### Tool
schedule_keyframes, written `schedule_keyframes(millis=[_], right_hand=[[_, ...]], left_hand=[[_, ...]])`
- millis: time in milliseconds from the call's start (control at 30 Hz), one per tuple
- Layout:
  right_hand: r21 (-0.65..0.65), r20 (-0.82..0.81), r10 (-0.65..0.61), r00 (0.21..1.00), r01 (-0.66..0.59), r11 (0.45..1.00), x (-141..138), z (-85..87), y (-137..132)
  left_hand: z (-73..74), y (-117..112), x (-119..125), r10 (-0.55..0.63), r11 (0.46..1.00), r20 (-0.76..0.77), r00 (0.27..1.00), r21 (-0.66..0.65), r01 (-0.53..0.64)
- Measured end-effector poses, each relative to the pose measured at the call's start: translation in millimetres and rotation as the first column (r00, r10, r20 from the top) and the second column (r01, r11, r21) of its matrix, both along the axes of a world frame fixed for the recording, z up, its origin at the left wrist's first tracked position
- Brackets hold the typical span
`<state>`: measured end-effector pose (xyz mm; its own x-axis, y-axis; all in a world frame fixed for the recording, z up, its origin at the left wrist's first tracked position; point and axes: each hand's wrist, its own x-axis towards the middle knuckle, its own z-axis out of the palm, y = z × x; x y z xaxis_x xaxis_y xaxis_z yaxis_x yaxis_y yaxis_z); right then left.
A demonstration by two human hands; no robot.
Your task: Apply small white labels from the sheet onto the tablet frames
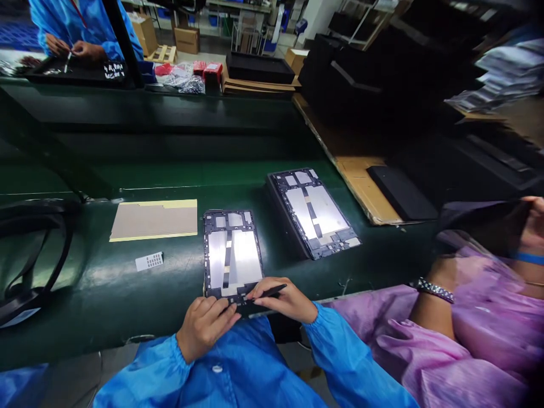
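Note:
An opened tablet body lies on the green table in front of me, its silver inner plate and dark board areas facing up. At its lower left edge, my left hand is closed, bent fingers pressing and gripping the near end. My right hand is closed round a slim black pen-like tool; its working tip is hidden by the fingers near the tablet's lower edge. To the right sits a stack of similar tablet bodies. Left of the tablet are a beige sheet with yellow edges and a small label sheet.
A black strap-like object lies at the far left. On the right, a co-worker in a pink sleeve handles a dark sheet. Cardboard with black foam borders the table there. Another person in blue works opposite.

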<state>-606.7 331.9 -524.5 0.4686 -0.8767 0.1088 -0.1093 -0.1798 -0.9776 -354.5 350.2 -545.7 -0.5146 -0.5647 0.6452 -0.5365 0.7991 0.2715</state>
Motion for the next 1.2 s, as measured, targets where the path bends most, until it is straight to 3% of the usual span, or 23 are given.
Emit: schedule_keyframes(millis=[167,433,1200], right_hand=[[-0.011,-0.019,0.005,1.000,-0.006,1.000,0,0.8,0],[-0.014,-0.016,-0.008,1.000,0.008,1.000,0,-2.4,1],[-0.108,0.014,0.027,1.000,-0.025,0.994,1,-2.6,2]], left_hand=[[-2.4,5,10,0.016,0.992,0.035,0.999,0.125,-0.020],[-6.9,14,12,-0.033,0.999,0.049,0.998,-0.014,0.034],[-3.0,14,5,-0.046,0.999,0.072,0.996,0.017,0.045]])
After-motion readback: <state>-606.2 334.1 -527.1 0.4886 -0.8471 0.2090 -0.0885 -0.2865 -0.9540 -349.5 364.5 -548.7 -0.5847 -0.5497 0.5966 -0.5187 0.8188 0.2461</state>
